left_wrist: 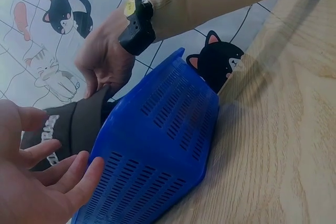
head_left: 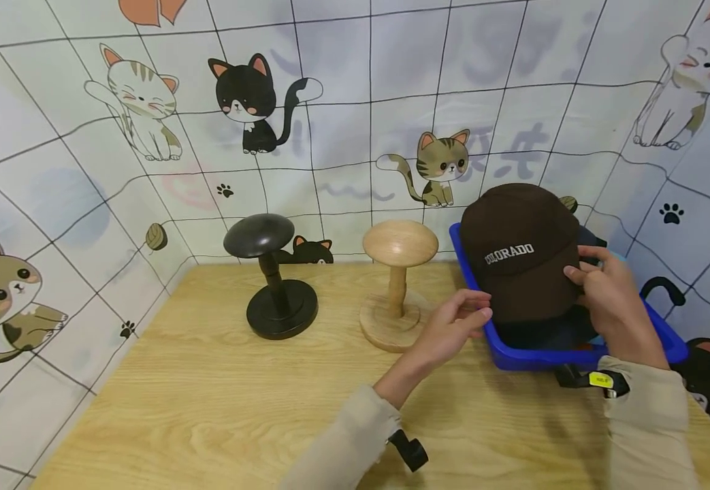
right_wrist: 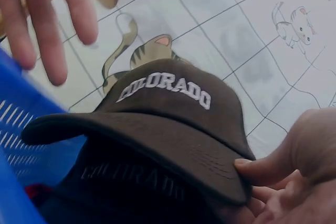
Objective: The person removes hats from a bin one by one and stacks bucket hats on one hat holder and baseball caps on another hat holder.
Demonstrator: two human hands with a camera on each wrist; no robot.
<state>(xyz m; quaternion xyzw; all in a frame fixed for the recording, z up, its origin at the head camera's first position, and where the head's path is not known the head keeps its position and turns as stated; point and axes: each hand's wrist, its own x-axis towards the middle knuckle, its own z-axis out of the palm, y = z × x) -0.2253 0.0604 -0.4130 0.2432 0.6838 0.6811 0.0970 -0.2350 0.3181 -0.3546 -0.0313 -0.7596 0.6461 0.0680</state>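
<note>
My right hand (head_left: 612, 299) pinches the brim of the brown cap (head_left: 523, 248), thumb on top and fingers curled underneath, right of centre in the head view. The cap, with COLORADO stitched across its front, sits lifted over the blue basket (head_left: 661, 337) at the right edge of the worktop (head_left: 207, 395). In the right wrist view a second dark cap (right_wrist: 131, 187) lies beneath it in the basket, the same lettering faint on it. My left hand (head_left: 453, 327) is spread, fingers straight and relaxed, holding nothing; its fingertips hover just beside the cap's brim and the basket's near left wall. Whether they touch the brim, I can't tell. Left of the basket stands the light wooden hat stand (head_left: 399, 286), close to my left hand, and further left, mid-frame, the black hat stand (head_left: 269, 279), both bare on top. Cat-print cloth (head_left: 146, 102) fills the upper frame behind.
</note>
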